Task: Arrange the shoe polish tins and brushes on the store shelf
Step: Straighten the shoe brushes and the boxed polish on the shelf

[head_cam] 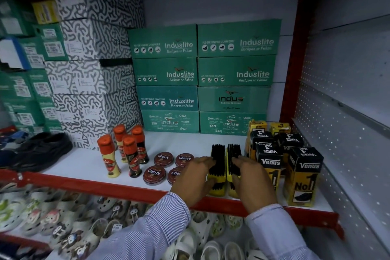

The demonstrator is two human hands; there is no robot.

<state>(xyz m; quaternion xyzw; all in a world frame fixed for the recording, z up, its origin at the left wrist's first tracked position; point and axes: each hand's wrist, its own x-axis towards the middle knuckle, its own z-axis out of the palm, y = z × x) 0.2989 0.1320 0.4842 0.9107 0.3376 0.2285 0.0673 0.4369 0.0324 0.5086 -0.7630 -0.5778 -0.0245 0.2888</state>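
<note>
Two yellow shoe brushes with black bristles lie side by side on the white shelf point(84, 162). My left hand point(194, 179) rests on the left brush point(217, 158), fingers over its near half. The right brush point(234, 154) is covered in the same way by my right hand point(251, 179). Several round red Cherry polish tins point(163, 159) lie in a block just left of the brushes; the nearest right tin point(175, 174) is partly hidden by my left hand. Whether either hand grips its brush or only presses on it is unclear.
Several Kiwi liquid polish bottles point(126, 152) stand left of the tins. Black-and-yellow Venus boxes point(301, 177) stand right of the brushes. Green Induslite shoe boxes point(198, 78) fill the back. A black shoe point(42, 150) sits far left. The red shelf edge point(105, 186) runs along the front.
</note>
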